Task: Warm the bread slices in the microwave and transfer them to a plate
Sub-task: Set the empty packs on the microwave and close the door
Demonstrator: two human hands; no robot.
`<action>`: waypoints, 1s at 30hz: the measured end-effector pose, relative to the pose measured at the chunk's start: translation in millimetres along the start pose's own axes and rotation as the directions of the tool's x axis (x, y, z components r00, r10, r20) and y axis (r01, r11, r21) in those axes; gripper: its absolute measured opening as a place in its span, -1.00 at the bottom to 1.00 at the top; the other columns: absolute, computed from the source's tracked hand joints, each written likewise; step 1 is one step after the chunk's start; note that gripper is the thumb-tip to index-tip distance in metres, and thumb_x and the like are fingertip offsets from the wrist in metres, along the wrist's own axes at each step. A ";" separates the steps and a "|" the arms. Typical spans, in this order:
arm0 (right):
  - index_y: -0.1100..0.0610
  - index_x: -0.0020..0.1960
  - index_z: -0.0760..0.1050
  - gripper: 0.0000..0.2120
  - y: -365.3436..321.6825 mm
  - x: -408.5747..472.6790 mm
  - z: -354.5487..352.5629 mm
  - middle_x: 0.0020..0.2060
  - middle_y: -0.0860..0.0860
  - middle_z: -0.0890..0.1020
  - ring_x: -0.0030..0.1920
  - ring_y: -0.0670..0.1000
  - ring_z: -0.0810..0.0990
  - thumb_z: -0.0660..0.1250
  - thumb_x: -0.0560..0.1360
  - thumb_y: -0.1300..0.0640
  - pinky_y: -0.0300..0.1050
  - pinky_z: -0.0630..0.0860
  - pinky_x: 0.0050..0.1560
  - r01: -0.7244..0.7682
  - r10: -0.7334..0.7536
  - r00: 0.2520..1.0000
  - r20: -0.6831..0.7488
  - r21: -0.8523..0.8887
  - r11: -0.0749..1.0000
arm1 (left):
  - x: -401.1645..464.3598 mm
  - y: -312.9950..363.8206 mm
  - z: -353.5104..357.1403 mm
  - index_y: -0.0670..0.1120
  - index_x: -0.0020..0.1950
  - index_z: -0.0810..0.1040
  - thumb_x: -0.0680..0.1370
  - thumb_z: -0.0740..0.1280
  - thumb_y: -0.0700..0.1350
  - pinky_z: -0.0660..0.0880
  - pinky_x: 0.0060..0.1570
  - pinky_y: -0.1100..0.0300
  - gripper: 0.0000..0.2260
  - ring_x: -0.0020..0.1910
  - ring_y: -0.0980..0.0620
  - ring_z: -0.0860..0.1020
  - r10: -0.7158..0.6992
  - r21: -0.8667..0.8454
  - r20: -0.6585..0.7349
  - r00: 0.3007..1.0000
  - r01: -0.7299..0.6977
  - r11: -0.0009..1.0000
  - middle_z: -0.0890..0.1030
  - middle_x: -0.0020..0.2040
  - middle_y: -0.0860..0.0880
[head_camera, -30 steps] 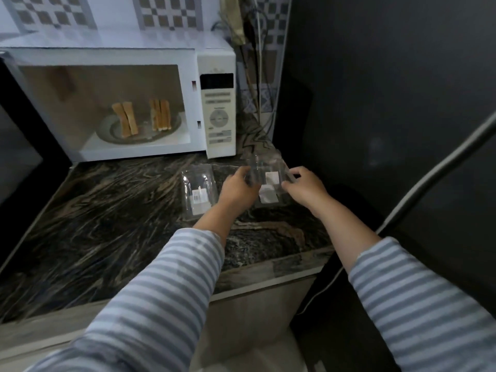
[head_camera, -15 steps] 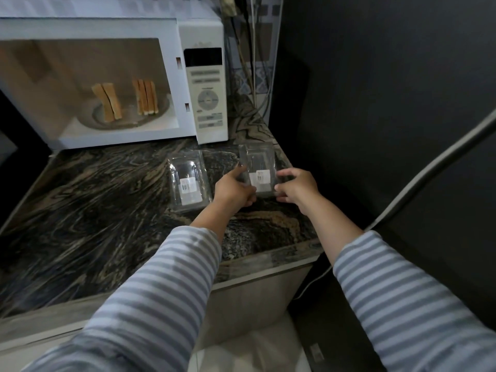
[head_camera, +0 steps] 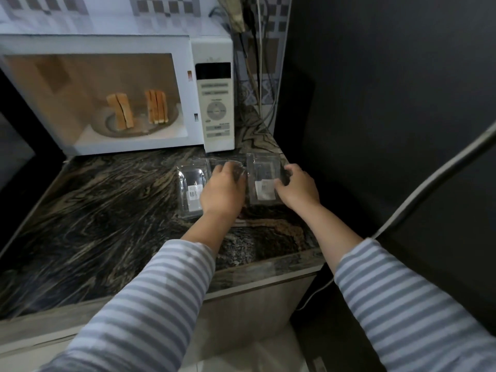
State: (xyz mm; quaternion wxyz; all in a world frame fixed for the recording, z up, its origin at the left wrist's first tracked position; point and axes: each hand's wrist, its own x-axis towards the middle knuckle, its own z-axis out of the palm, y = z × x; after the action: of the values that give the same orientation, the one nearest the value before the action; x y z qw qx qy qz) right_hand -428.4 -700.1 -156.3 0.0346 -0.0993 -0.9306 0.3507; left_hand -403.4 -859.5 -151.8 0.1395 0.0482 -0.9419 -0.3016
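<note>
A white microwave (head_camera: 212,84) with a smooth cream control panel stands open at the back of a dark marble countertop (head_camera: 107,210) veined in swirling tan streaks. Inside, on the round glass turntable (head_camera: 139,127), two clusters of toasted bread slices (head_camera: 157,106) stand upright on edge, golden-brown at the crust; the left cluster shows two slices, the right about three. In front of the microwave lie two clear, thin plastic clamshell containers, both rectangular with rounded corners and white labels. The left hand (head_camera: 224,193) rests over the left container (head_camera: 192,191), fingers bent onto its right edge. The right hand (head_camera: 296,187) grips the right container (head_camera: 264,183) with fingers curled round its right side. Both sleeves (head_camera: 150,299) are soft knit fabric, striped grey and white.
</note>
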 end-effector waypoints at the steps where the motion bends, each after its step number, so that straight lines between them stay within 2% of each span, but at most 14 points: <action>1: -0.02 0.45 0.25 -0.49 -3.8 1.7 3.0 0.34 0.06 0.41 0.30 0.12 0.43 0.27 0.55 -0.06 0.02 0.47 0.19 0.016 -0.016 1.000 -0.005 0.003 1.000 | 0.6 -3.0 -5.2 0.00 0.32 0.43 0.59 0.23 0.01 0.43 0.00 0.02 -0.69 0.18 -0.15 0.47 0.036 0.032 -0.078 0.996 -0.033 0.999 0.48 0.24 -0.07; 3: -0.06 0.52 0.10 -0.39 -11.4 2.7 10.4 0.44 0.06 0.30 0.38 0.16 0.35 0.25 0.55 -0.12 0.13 0.41 0.28 0.047 -0.048 0.999 -0.003 -0.004 0.999 | 2.5 -15.2 -11.3 0.01 0.33 0.43 0.56 0.25 0.00 0.38 0.08 -0.02 -0.66 0.23 -0.15 0.39 0.086 0.167 -0.224 0.971 -0.049 0.985 0.46 0.25 -0.08; 5: -0.12 0.54 -0.03 -0.32 -17.4 1.1 19.0 0.51 0.06 0.16 0.46 0.17 0.23 0.22 0.55 -0.17 0.10 0.35 0.33 0.091 -0.091 0.996 -0.010 -0.024 0.996 | 5.0 -31.1 -15.5 0.05 0.34 0.41 0.53 0.29 0.02 0.33 0.15 -0.07 -0.62 0.26 -0.16 0.34 0.051 0.203 -0.324 0.945 0.017 0.979 0.43 0.28 -0.08; 7: -0.18 0.54 -0.11 -0.29 -21.0 -0.9 29.1 0.55 0.07 0.05 0.51 0.16 0.13 0.21 0.54 -0.22 0.07 0.31 0.33 0.128 -0.130 0.991 -0.032 -0.037 0.991 | 6.8 -46.5 -16.2 0.09 0.37 0.37 0.50 0.31 0.06 0.30 0.22 -0.12 -0.56 0.31 -0.19 0.29 -0.046 0.139 -0.341 0.939 0.099 0.985 0.36 0.35 -0.08; 9: -0.23 0.53 -0.14 -0.28 -22.9 -1.5 40.5 0.55 0.09 0.01 0.50 0.17 0.15 0.20 0.53 -0.26 0.06 0.37 0.28 0.113 -0.117 0.991 -0.062 -0.055 0.992 | 7.9 -58.9 -13.5 0.15 0.43 0.27 0.48 0.33 0.15 0.32 0.25 -0.15 -0.46 0.36 -0.22 0.26 -0.134 0.080 -0.274 0.952 0.162 0.984 0.23 0.44 -0.09; 11: -0.26 0.52 -0.16 -0.28 -22.7 -2.9 51.9 0.54 0.11 0.06 0.44 0.19 0.28 0.20 0.52 -0.26 0.02 0.46 0.12 0.081 -0.091 0.991 -0.102 -0.096 0.992 | 7.7 -67.6 -7.3 0.18 0.47 0.18 0.46 0.36 0.18 0.41 0.23 -0.14 -0.37 0.38 -0.23 0.29 -0.164 -0.003 -0.198 0.966 0.167 0.986 0.14 0.49 -0.10; 14: -0.29 0.51 -0.15 -0.30 -20.4 -4.0 63.5 0.47 0.12 0.24 0.31 0.19 0.42 0.20 0.53 -0.24 0.00 0.49 -0.03 0.081 -0.109 0.975 -0.192 -0.150 0.985 | 7.0 -74.5 0.3 0.18 0.50 0.14 0.43 0.42 0.12 0.52 0.11 -0.08 -0.29 0.32 -0.21 0.41 -0.137 -0.114 -0.192 0.972 0.116 0.987 0.18 0.48 -0.11; 19: -0.27 0.51 -0.08 -0.31 -20.3 -5.1 64.7 0.44 0.11 0.28 0.33 0.17 0.40 0.24 0.52 -0.20 0.00 0.50 -0.01 0.120 -0.149 0.958 -0.244 -0.126 0.985 | 6.2 -74.4 -3.1 0.13 0.50 0.20 0.43 0.46 0.02 0.47 0.20 -0.03 -0.30 0.36 -0.17 0.37 -0.134 -0.199 -0.255 0.958 0.084 0.976 0.25 0.46 -0.13; 23: -0.31 0.50 -0.09 -0.31 -40.0 -13.2 50.8 0.42 0.12 0.30 0.28 0.15 0.45 0.24 0.52 -0.20 -0.04 0.51 -0.08 0.225 -0.238 0.933 -0.270 -0.078 0.971 | 5.3 -65.3 -22.1 0.14 0.49 0.19 0.45 0.44 0.05 0.46 0.23 -0.09 -0.32 0.38 -0.16 0.36 -0.062 -0.163 -0.320 0.945 0.009 0.987 0.25 0.47 -0.12; 26: -0.29 0.50 -0.04 -0.31 -68.0 -18.2 32.0 0.41 0.09 0.31 0.29 0.13 0.44 0.27 0.51 -0.18 0.01 0.55 0.01 0.346 -0.331 0.891 -0.312 -0.008 0.938 | 9.8 -53.9 -49.1 0.14 0.50 0.17 0.47 0.41 0.08 0.46 0.23 -0.07 -0.33 0.37 -0.15 0.36 -0.024 -0.126 -0.392 0.920 -0.028 0.992 0.24 0.48 -0.09; 30: -0.27 0.51 0.00 -0.29 -111.6 -20.9 5.6 0.36 0.12 0.37 0.24 0.16 0.48 0.31 0.49 -0.16 0.09 0.57 0.01 0.493 -0.453 0.807 -0.378 0.010 0.870 | 20.2 -40.9 -94.2 0.17 0.50 0.15 0.47 0.40 0.10 0.49 0.19 -0.06 -0.33 0.38 -0.15 0.37 0.039 -0.082 -0.487 0.872 -0.090 0.992 0.20 0.51 -0.07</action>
State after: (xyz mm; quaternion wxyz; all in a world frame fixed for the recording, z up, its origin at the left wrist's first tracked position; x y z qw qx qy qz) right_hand -426.7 -790.1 -86.8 0.2978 0.0745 -0.8826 0.3561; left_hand -394.9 -948.6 -97.5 0.3832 0.0834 -0.8613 -0.3230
